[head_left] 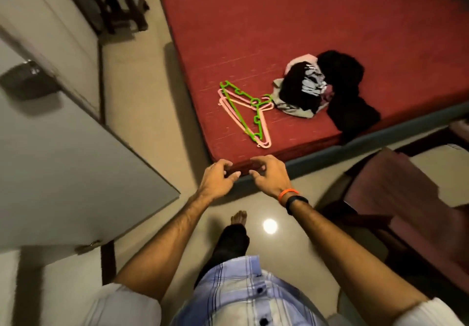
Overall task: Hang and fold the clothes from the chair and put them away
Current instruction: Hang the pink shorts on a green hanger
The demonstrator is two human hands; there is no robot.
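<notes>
Both my hands are out in front at the near corner of the bed (253, 33), empty. Left hand (219, 174) has its fingers loosely curled, nothing in them; right hand (270, 173) is the same, relaxed curl, nothing held, fingertips nearly meeting the left's. Can't tell whether either one touches the mattress edge. The right wrist carries an orange band (288, 193) and a black band (295, 202) just behind it. The clothes pile (327, 89) sits on the red mattress at 1 o'clock from my hands: mostly black pieces with some grey and pink, bunched up, not folded. The hangers (245, 113), green and pink plastic, lie flat in an overlapping stack at 12 o'clock, between my hands and the pile, with the hooks just beside the clothes. A chair (406, 198) with a maroon seat stands at 3 o'clock, near the bed edge. An open wardrobe door (63, 148) is at 9 o'clock. A dark stool (121, 3) stands at 11 o'clock, blurred, well away.
</notes>
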